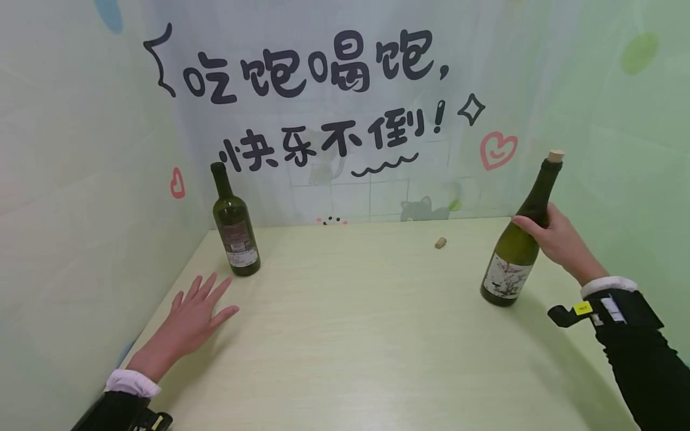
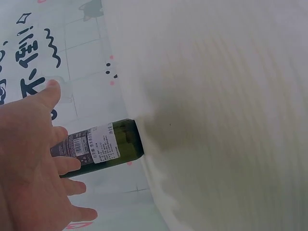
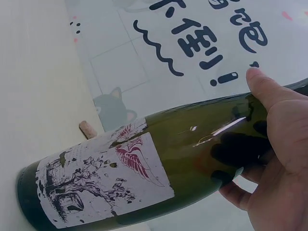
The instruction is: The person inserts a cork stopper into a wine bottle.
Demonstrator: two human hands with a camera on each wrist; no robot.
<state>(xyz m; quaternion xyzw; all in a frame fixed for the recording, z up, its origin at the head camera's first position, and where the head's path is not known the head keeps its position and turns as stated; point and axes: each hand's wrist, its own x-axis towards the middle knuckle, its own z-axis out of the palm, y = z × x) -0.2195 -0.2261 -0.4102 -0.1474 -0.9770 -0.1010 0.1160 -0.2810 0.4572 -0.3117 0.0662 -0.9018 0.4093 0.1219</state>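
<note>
My right hand [image 1: 563, 242] grips a green wine bottle [image 1: 514, 245] round its upper part, below the neck. A cork [image 1: 556, 156] sits in this bottle's mouth, and its pale label [image 3: 103, 175] shows a tree and a red wing. Whether its base touches the table cannot be told. At the left, my left hand [image 1: 188, 323] is held with fingers straight and spread, holding nothing. Just beyond those fingertips a darker green bottle [image 1: 235, 224] stands upright, no cork visible in its mouth. In the left wrist view the left hand [image 2: 33, 163] partly hides that bottle [image 2: 127, 139].
A loose cork [image 1: 440, 243] lies on the pale table [image 1: 366, 335] toward the back, left of the gripped bottle. Behind the table's far edge rises a printed backdrop [image 1: 323, 197] with large dark characters. Pale green walls close in the left and right sides.
</note>
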